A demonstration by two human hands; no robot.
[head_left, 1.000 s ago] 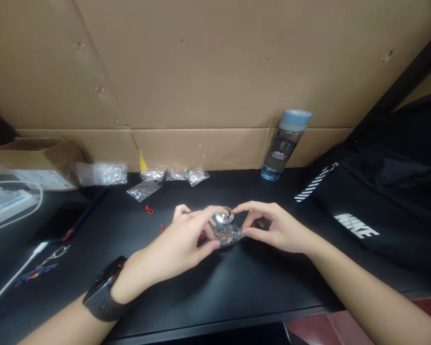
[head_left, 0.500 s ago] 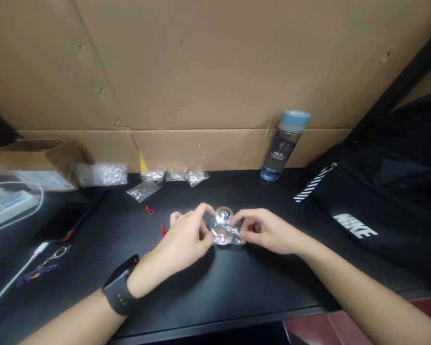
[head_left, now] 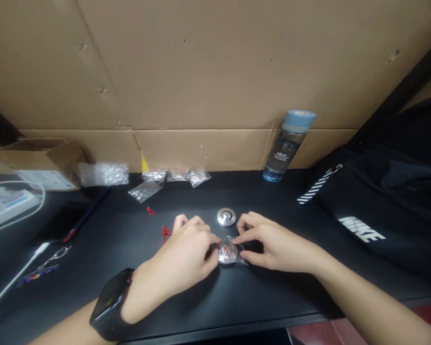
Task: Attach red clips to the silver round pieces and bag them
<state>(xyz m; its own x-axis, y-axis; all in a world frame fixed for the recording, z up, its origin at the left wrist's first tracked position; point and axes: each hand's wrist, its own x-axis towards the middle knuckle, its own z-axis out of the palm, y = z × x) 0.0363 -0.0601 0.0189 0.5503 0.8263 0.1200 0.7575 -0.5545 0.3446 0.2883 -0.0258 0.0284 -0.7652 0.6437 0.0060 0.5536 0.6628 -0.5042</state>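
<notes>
A small clear plastic bag (head_left: pixel 228 252) with a round silvery piece and something red inside lies low on the black table, between my hands. My left hand (head_left: pixel 192 247) pinches its left edge with thumb and forefinger. On the other side, my right hand (head_left: pixel 269 242) has its thumb and forefinger closed on the bag's right edge. Just beyond the bag, a round shiny metal disc (head_left: pixel 226 217) with a raised centre rests loose on the table. Red cord pieces (head_left: pixel 165 233) lie beside my left hand, and a small red cord loop (head_left: pixel 150 211) is farther back.
Several filled plastic bags (head_left: pixel 178 175) lie along the cardboard wall (head_left: pixel 215 86). A water bottle (head_left: pixel 285 146) stands back right, near a black bag (head_left: pixel 359 206). At left are a cardboard box (head_left: pixel 43 160), a white cable (head_left: pixel 17 278) and a keychain (head_left: pixel 39 273).
Both hands have drawn the plastic bag toward me, away from the metal disc. The disc, earlier partly behind the bag's top edge, now lies apart and fully visible.
</notes>
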